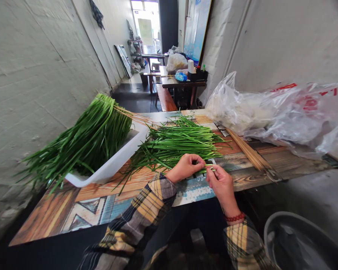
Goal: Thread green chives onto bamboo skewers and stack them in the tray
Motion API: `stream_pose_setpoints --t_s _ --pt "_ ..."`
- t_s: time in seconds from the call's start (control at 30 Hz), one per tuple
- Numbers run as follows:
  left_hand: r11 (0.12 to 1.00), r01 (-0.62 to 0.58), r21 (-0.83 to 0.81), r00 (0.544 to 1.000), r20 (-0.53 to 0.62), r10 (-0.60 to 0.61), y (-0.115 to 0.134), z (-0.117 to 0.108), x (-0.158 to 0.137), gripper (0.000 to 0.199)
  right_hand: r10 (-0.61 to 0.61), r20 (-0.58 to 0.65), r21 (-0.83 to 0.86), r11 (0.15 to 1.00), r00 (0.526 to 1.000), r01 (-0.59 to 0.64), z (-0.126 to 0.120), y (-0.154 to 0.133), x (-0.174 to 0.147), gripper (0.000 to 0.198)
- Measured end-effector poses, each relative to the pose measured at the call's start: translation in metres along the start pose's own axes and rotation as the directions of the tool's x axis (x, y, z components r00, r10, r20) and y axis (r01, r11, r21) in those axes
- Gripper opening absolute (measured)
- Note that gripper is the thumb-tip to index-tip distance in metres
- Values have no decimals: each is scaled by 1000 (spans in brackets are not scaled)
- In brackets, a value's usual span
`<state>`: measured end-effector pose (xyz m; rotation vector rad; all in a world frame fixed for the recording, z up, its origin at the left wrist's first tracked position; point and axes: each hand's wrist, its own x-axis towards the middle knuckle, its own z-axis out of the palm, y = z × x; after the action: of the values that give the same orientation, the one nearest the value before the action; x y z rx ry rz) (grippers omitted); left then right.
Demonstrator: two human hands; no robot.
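My left hand [186, 167] is closed in a pinch on the pale ends of a few garlic chives [206, 165]. Close beside it, my right hand [221, 184] also pinches the chive ends, its fingertips together. Whether a skewer is among them I cannot tell. Just beyond my hands a loose pile of garlic chives [183, 140] lies across the table, cut ends to the right. On the left, a thick heap of chives [95, 127] with thin wooden skewers [135, 115] poking from it fills a white plastic tray [101, 173] and hangs over its edge.
A bundle of bamboo skewers [249, 152] rests on the patterned wooden table [121, 180], right of the pile. Clear plastic bags [273, 110] sit at the back right against the wall. Below the table's right edge stands a grey bucket [270, 228]. Another table [183, 83] is farther off.
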<state>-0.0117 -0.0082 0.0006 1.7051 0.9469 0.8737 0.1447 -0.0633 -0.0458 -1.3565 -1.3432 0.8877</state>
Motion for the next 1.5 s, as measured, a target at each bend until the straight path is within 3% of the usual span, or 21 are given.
stream_pose_setpoints --t_s 0.57,0.93,1.17,1.5 --pt "991 6 -135 997 -76 -16 -2 -2 2 17 -4 36 35 999 999 2 -1 -3 -2 37" --pt "993 -1 -119 996 -86 -9 -2 -2 1 17 -2 29 16 1000 1000 1 -1 -9 -3 35" --pt "994 34 -100 998 -54 -40 -1 -3 1 17 -10 21 57 998 1000 9 1 -4 -2 30" --pt "997 28 -78 1000 10 -27 -2 -1 1 14 -36 1 51 998 999 36 1 -5 -2 48"
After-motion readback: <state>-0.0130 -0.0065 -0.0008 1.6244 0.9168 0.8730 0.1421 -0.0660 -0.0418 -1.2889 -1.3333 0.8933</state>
